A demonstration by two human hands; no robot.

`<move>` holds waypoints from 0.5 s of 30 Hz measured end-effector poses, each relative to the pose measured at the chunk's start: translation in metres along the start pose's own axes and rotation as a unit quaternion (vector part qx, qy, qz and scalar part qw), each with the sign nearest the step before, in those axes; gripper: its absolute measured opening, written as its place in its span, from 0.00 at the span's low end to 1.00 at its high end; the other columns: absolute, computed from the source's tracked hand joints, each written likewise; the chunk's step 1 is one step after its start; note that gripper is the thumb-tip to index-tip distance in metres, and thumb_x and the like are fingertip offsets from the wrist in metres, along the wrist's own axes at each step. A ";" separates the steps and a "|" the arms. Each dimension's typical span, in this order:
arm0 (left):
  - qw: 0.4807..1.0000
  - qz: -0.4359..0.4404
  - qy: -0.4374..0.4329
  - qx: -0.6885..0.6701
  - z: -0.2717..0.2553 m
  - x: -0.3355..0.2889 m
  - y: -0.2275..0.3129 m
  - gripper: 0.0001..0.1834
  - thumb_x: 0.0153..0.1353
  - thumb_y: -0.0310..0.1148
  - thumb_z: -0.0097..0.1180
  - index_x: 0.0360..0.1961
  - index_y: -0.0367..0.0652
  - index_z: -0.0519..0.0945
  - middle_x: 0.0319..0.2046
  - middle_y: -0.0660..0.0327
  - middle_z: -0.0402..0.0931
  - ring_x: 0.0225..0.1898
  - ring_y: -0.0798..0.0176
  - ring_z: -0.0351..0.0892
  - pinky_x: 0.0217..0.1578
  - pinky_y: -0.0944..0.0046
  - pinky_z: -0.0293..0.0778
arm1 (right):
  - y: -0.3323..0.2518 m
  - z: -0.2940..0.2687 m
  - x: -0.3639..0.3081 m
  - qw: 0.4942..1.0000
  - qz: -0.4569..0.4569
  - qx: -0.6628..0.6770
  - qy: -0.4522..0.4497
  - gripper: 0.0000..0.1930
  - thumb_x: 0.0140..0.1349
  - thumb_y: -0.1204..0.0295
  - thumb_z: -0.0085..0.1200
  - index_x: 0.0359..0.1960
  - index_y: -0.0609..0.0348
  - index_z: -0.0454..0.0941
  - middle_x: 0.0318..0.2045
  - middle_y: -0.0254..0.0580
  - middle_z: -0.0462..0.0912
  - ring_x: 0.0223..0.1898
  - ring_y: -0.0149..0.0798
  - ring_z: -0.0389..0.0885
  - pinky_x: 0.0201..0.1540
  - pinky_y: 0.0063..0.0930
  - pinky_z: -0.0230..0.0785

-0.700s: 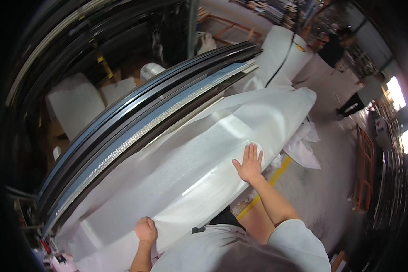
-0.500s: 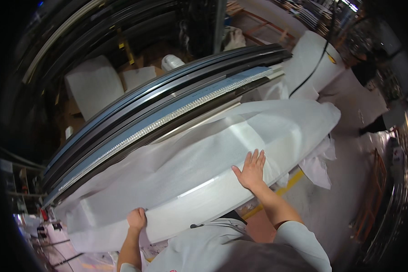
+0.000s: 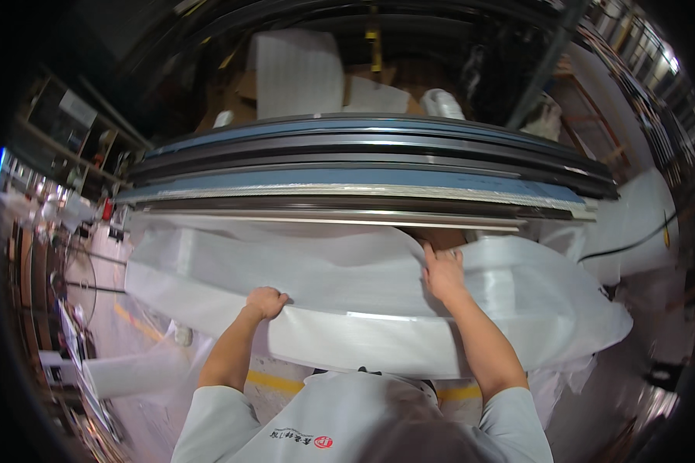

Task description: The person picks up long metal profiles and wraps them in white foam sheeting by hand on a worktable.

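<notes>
**White foam wrap lying crosswise under both hands**

White foam sheeting (image 3: pixel 340 278) is covering a long bundle whose long axis is running left to right in front of the person, just below a stack of metal frame profiles (image 3: pixel 363 174) lying parallel to it. The left hand (image 3: pixel 266 301) is curling closed, gripping the wrap's near edge. The right hand (image 3: pixel 442 272) is pinching a fold of the sheeting near the profiles, fingers bent onto it.

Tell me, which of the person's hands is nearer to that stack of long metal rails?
Right. The right hand reaches over the white foam wrap almost to the metal rails; the left hand grips the wrap's near edge, farther back.
</notes>
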State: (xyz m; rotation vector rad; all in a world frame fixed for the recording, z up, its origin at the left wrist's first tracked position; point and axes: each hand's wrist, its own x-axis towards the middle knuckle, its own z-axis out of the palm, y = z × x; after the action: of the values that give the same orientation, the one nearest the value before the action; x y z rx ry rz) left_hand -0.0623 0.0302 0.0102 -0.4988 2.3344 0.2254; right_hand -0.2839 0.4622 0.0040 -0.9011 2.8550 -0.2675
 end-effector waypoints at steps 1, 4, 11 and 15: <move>1.000 0.006 0.003 -0.018 -0.005 0.000 0.003 0.29 0.66 0.53 0.42 0.39 0.40 0.88 0.44 0.45 0.85 0.49 0.41 0.82 0.52 0.46 0.77 | 0.000 0.002 0.003 0.988 -0.005 -0.005 -0.157 0.29 0.64 0.54 0.60 0.63 0.56 0.76 0.49 0.49 0.84 0.55 0.51 0.79 0.70 0.58 0.56; 0.991 0.091 0.088 -0.048 -0.021 0.002 0.001 0.25 0.63 0.48 0.50 0.44 0.37 0.85 0.43 0.43 0.83 0.49 0.40 0.80 0.53 0.47 0.76 | 0.015 0.045 -0.021 0.867 -0.002 0.065 -0.495 0.31 0.71 0.41 0.47 0.50 0.58 0.87 0.54 0.49 0.85 0.58 0.56 0.80 0.64 0.49 0.67; 0.933 0.204 0.296 -0.006 -0.011 0.100 -0.061 0.26 0.63 0.45 0.53 0.55 0.36 0.80 0.49 0.44 0.80 0.56 0.43 0.76 0.61 0.48 0.71 | 0.019 0.056 -0.022 0.871 0.059 0.025 -0.488 0.28 0.71 0.46 0.51 0.51 0.61 0.86 0.51 0.56 0.85 0.57 0.56 0.81 0.60 0.46 0.71; 0.983 0.044 -0.174 -0.044 0.046 0.154 -0.145 0.29 0.65 0.51 0.52 0.59 0.42 0.81 0.62 0.49 0.77 0.66 0.48 0.73 0.65 0.49 0.68 | -0.098 -0.049 0.047 0.997 0.017 -0.016 -0.069 0.15 0.62 0.63 0.62 0.46 0.60 0.82 0.47 0.55 0.82 0.52 0.57 0.78 0.56 0.47 0.71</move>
State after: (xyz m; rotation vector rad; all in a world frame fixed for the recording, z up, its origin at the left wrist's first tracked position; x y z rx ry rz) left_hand -0.0753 -0.1323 -0.1328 -0.3653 2.0118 0.4241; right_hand -0.2765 0.3625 0.0684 -0.8399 2.7510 -0.1496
